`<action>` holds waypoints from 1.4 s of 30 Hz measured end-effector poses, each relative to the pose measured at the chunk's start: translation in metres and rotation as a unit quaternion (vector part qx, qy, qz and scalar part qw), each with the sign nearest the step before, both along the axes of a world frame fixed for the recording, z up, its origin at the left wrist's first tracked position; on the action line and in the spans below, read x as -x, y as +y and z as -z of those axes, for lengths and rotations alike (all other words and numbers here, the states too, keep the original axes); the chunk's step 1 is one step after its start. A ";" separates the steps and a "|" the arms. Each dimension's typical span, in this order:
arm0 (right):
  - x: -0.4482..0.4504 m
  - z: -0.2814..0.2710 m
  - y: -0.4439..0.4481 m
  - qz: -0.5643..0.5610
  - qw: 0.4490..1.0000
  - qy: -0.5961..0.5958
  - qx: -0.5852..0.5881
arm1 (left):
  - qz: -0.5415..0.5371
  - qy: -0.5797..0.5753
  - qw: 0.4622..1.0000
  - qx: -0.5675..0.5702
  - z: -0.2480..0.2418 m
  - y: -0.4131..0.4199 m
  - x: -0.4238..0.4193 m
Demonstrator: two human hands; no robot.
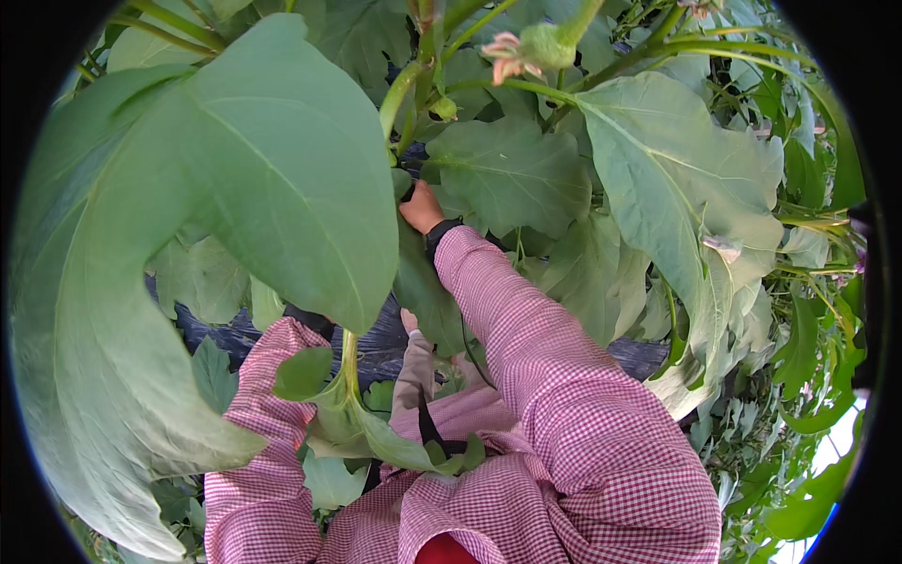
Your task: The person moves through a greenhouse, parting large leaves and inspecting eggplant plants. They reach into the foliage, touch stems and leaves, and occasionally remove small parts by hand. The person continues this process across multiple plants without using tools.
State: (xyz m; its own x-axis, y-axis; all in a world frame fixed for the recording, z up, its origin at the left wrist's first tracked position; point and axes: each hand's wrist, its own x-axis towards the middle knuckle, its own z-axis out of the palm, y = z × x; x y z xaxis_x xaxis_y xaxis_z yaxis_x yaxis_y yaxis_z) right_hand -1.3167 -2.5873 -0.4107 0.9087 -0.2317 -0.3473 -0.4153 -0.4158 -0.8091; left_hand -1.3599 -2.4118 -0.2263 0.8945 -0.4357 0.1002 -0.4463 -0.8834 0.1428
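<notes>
My right hand (421,206) reaches in among broad eggplant leaves near the middle of the view. Its fingers curl at a dark thing (406,192) beside a leaf edge; what that is, and whether the hand grips it, cannot be made out. Just above rises the plant's green stem (397,99). A large leaf (282,162) covers my left hand, and only the dark cuff (310,321) and checked sleeve of that arm show below it. Higher up hangs a green calyx with a withered flower (546,48).
Dark plastic mulch film (380,338) covers the ground under the plants. Large leaves (655,151) crowd the right side, with stems crossing above. A leafy shoot (352,402) stands close before my body. A thin dark cord (472,352) hangs by my right sleeve.
</notes>
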 end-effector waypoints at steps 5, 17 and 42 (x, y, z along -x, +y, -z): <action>0.021 -0.031 -0.009 0.008 1.000 0.000 0.014 | 0.081 -0.014 0.992 -0.095 0.042 0.031 0.014; -0.018 -0.138 0.088 0.021 0.698 0.153 -0.699 | 0.164 -0.042 0.964 -0.206 0.093 0.075 0.063; 0.074 -0.155 -0.016 -0.104 0.970 -0.171 0.135 | 0.160 -0.036 0.986 -0.032 0.012 0.052 0.038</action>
State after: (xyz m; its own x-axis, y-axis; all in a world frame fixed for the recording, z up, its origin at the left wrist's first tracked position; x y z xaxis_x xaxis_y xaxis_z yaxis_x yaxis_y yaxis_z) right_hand -1.3907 -2.6030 -0.2558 0.9970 -0.0714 0.0301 -0.0264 -0.6781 -0.7345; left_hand -1.3975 -2.3601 -0.2387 0.7023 -0.7013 0.1221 -0.7100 -0.7025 0.0488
